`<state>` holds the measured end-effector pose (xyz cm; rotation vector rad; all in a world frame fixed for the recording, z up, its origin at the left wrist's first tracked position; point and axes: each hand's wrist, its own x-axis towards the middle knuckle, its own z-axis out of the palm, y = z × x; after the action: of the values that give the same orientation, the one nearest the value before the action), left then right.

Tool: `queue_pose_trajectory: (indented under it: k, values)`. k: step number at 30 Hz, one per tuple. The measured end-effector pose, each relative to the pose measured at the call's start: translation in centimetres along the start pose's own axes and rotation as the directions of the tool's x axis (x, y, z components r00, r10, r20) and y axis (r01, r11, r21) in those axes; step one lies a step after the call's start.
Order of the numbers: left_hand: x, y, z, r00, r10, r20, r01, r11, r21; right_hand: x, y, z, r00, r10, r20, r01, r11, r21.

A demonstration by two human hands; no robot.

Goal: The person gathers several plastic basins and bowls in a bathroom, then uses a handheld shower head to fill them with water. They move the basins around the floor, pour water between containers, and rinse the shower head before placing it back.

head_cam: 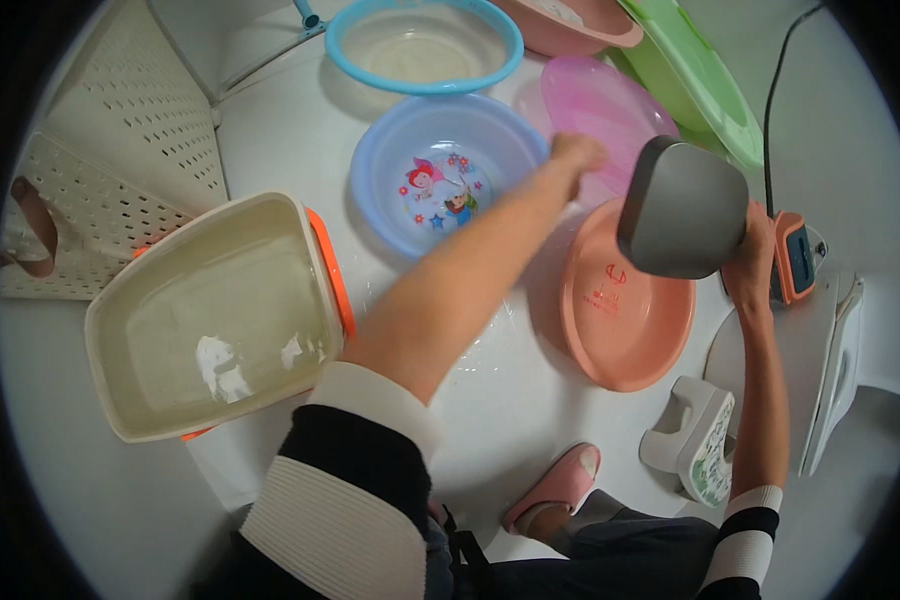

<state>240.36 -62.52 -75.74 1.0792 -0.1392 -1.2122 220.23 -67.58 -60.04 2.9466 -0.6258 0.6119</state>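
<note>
My right hand (751,251) grips a dark grey rounded-square container (686,210) by its right side, raised over an orange oval basin (622,322). The container's flat face is towards me, and it hides the basin's upper right part. Stretched forward across the floor, my left hand (579,159) is blurred beside a translucent pink basin (607,112). Whether its fingers touch that basin cannot be told. Below my left forearm lies a blue-violet round basin (386,150) with cartoon figures printed on its bottom.
A large beige tub (217,285) with orange handles stands at left by a perforated hamper (146,127). Farther off are a blue-rimmed basin (424,45), a salmon-pink basin (570,30) and a green tub (701,82). A white bottle (694,435) stands near the toilet (780,367); wet drops dot the floor.
</note>
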Motion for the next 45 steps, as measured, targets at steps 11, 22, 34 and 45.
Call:
queue_pose_trajectory:
  k: [11,22,34,45]
  values:
    - [-5.0,6.4,-12.5,0.955,0.049,-0.293,-0.039,0.998,0.042,1.6,-5.1,1.5,0.958,-0.285,-0.036,0.286,0.957,0.048]
    - [-6.0,5.5,-11.0,0.997,0.03,0.074,-0.05,0.957,0.284,2.3,-6.0,2.9,0.929,-0.344,-0.134,0.358,0.929,0.097]
    - [-7.3,3.7,-8.6,0.987,-0.103,0.122,0.008,0.792,0.61,-0.6,-2.1,3.4,0.966,-0.251,-0.054,0.256,0.96,0.114]
    - [-5.5,2.3,-6.6,0.98,-0.175,0.099,0.041,0.658,0.752,-1.9,1.0,2.6,0.968,-0.244,-0.062,0.249,0.964,0.097]
